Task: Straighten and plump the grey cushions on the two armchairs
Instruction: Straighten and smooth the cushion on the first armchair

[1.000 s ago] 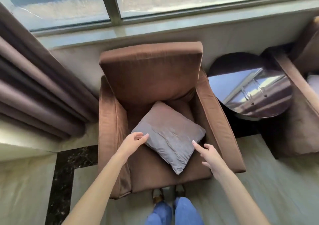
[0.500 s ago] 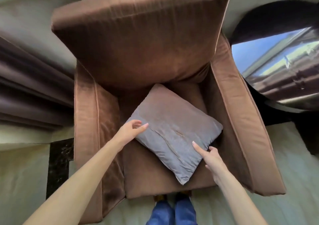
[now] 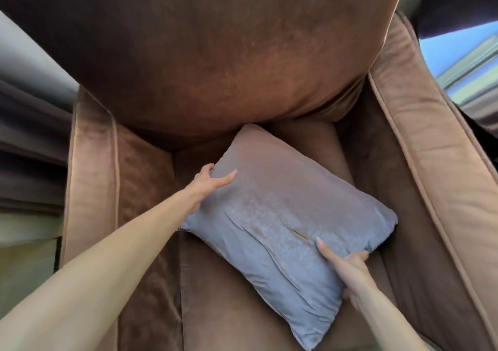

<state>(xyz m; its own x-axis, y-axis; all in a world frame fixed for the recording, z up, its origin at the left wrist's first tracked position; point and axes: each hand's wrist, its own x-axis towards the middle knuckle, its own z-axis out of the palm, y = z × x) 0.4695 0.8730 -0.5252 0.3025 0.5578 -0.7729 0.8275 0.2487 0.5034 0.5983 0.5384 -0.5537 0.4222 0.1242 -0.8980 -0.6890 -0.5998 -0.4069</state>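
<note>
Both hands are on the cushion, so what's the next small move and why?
Probably lift and turn it square. The left hand and right hand grip opposite edges of the cushion, which lies skewed and creased on the armchair seat.

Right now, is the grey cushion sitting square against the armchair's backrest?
No, the grey cushion lies skewed on the seat, one corner toward the backrest.
</note>
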